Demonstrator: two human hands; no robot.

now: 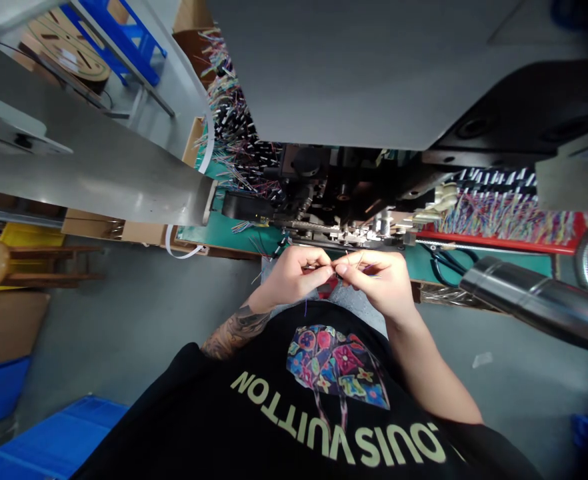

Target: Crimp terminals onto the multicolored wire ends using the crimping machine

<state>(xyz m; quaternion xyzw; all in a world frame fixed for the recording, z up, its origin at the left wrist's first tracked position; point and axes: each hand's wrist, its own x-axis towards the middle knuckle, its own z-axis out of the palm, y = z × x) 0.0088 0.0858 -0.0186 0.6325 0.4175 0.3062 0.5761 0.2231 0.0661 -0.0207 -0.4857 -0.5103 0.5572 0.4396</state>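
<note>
Both of my hands meet in front of my chest, just below the near edge of a machine [344, 230]. My left hand [299, 275] is pinched, thumb against fingers, with a thin purple wire [306, 305] hanging below it. Fingertip to fingertip with it, my right hand [377, 280] is pinched too, and fine wire ends stick out around its fingers. The parts of the wires between the fingertips are mostly hidden. Near my left hand, more thin dark wires [261, 248] stick out over the table edge.
Bundles of cut wires [244, 147] cover the green table [204, 233] at the left, with more bundles [514, 217] at the right. Scissors [447, 263] lie beside a metal tube [534, 300]. A metal chute [124, 180], a wooden stool [4, 267] and blue bins [54, 440] stand left.
</note>
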